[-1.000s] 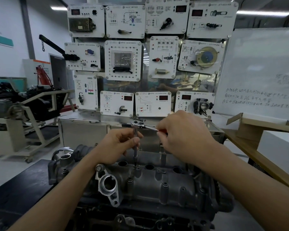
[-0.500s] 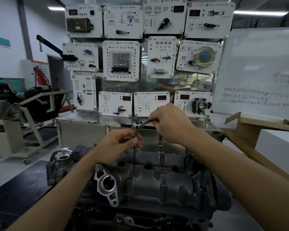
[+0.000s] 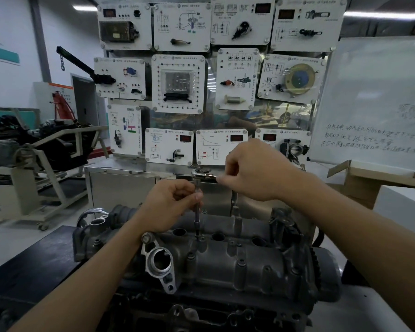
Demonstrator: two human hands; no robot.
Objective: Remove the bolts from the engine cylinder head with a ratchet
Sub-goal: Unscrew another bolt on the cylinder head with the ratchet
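Observation:
A dark grey engine cylinder head (image 3: 237,267) fills the lower middle of the view, with several bolts (image 3: 241,261) standing along its top. A chrome ratchet (image 3: 201,174) sits on a long vertical extension bar (image 3: 197,212) whose lower end stands on a bolt near the head's far edge. My left hand (image 3: 170,204) pinches the extension bar about halfway up. My right hand (image 3: 256,171) grips the ratchet's handle, which points right and is mostly hidden inside the fist.
The head rests on a black bench (image 3: 29,271). Behind it stands a steel cabinet (image 3: 120,185) with white training panels (image 3: 177,83). An open cardboard box (image 3: 369,178) and a white block (image 3: 403,207) lie right; an engine on a stand (image 3: 34,149) is left.
My right hand swung the ratchet handle away toward the panels, then back to the right. My left hand stayed on the extension bar.

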